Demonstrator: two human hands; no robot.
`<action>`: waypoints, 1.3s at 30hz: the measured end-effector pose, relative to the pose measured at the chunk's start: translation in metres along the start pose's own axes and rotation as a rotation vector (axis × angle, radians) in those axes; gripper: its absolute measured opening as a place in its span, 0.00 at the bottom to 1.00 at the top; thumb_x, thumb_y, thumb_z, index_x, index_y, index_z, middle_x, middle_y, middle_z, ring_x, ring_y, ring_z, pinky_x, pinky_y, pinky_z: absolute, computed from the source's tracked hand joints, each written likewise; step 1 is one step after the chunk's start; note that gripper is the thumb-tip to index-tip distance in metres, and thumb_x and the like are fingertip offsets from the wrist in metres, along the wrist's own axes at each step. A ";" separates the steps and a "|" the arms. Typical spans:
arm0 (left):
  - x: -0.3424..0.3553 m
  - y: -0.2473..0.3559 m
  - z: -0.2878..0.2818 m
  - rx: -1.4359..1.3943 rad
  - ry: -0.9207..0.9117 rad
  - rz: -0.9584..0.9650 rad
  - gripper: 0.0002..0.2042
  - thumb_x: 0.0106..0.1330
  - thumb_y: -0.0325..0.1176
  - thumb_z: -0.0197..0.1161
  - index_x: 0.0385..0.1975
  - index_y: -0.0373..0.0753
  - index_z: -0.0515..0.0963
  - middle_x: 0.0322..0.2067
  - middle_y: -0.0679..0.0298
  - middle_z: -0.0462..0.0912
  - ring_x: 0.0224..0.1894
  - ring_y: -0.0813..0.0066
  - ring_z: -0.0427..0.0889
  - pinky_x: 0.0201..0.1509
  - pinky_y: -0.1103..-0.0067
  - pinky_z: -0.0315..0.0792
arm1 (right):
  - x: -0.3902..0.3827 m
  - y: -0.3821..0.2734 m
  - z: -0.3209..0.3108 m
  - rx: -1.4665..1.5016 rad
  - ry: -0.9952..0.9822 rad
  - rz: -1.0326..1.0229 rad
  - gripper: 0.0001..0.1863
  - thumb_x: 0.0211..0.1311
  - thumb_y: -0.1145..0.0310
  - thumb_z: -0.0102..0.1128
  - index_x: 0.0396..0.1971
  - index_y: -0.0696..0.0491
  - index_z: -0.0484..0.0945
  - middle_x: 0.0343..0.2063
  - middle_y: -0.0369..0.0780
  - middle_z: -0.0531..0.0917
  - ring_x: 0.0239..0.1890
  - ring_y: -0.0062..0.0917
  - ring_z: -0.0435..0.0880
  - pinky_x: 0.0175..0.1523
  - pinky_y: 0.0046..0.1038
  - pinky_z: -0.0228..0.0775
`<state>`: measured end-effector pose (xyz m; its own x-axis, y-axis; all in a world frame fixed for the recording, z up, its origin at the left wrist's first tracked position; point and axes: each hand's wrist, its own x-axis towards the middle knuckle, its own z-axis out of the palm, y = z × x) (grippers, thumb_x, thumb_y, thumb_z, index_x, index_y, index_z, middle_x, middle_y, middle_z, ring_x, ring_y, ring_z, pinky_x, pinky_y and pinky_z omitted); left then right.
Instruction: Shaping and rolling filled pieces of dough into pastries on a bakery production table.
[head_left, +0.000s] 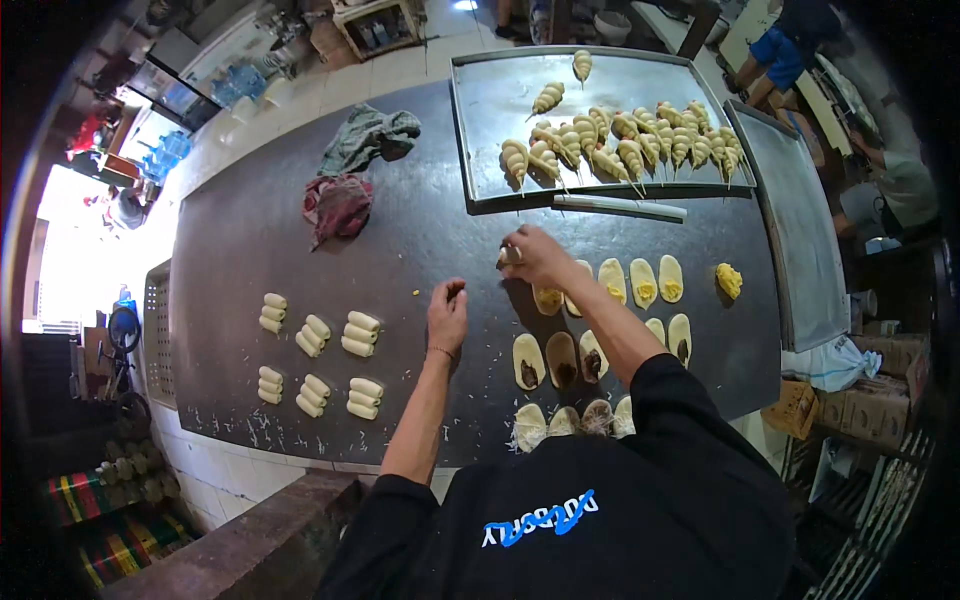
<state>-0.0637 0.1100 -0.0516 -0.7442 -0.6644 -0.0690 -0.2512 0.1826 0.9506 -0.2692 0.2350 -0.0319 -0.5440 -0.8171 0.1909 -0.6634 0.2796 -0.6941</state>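
Note:
My right hand [545, 260] is closed on a small pale dough roll [511, 256], just above the dark metal table [430, 200]. Below it, flat dough ovals lie in rows: some bear yellow filling [645, 288], some a dark brown filling [564, 372], and the nearest ones whitish shreds [529, 428]. My left hand [447, 315] rests over the table's middle, fingers loosely bent and holding nothing I can see. Rolled dough pieces [360, 334] sit in small groups to its left. A yellow lump of filling [729, 281] lies to the right.
A metal tray [490, 90] with several spiral dough pieces [630, 150] on sticks stands at the far side. In front of it lies a white rolling pin [620, 207]. Green [365, 138] and red cloths [338, 207] are crumpled at the far left. Another tray [785, 220] borders the right edge.

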 end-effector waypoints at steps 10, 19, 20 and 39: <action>-0.019 0.024 -0.019 0.231 -0.122 -0.058 0.20 0.63 0.35 0.64 0.53 0.33 0.76 0.48 0.55 0.81 0.47 0.68 0.82 0.51 0.74 0.75 | -0.073 -0.046 0.029 -0.138 0.124 -0.202 0.28 0.43 0.67 0.73 0.48 0.57 0.76 0.36 0.50 0.81 0.43 0.46 0.79 0.46 0.42 0.73; 0.002 0.032 0.023 0.225 -0.126 -0.106 0.18 0.56 0.33 0.68 0.46 0.33 0.81 0.37 0.53 0.87 0.39 0.65 0.87 0.44 0.75 0.79 | -0.086 -0.063 0.037 0.151 0.327 0.219 0.15 0.53 0.77 0.61 0.43 0.59 0.79 0.36 0.49 0.83 0.39 0.45 0.83 0.45 0.37 0.75; -0.001 0.035 0.025 0.205 -0.137 -0.054 0.21 0.56 0.35 0.69 0.48 0.32 0.79 0.37 0.53 0.87 0.38 0.65 0.87 0.43 0.74 0.79 | -0.083 -0.052 0.033 0.153 0.326 0.242 0.15 0.53 0.77 0.61 0.43 0.59 0.79 0.36 0.49 0.83 0.39 0.45 0.83 0.45 0.37 0.75; -0.022 0.027 0.041 0.764 -0.023 -0.057 0.54 0.43 0.49 0.77 0.67 0.44 0.46 0.62 0.53 0.53 0.63 0.49 0.53 0.66 0.53 0.48 | -0.091 -0.080 -0.002 -0.371 0.026 0.568 0.59 0.32 0.49 0.81 0.69 0.41 0.56 0.67 0.55 0.42 0.63 0.59 0.53 0.65 0.55 0.49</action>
<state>-0.0795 0.1592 -0.0373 -0.7275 -0.6745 -0.1259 -0.6418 0.6041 0.4724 -0.1669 0.2881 0.0076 -0.8693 -0.4812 -0.1128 -0.4009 0.8201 -0.4084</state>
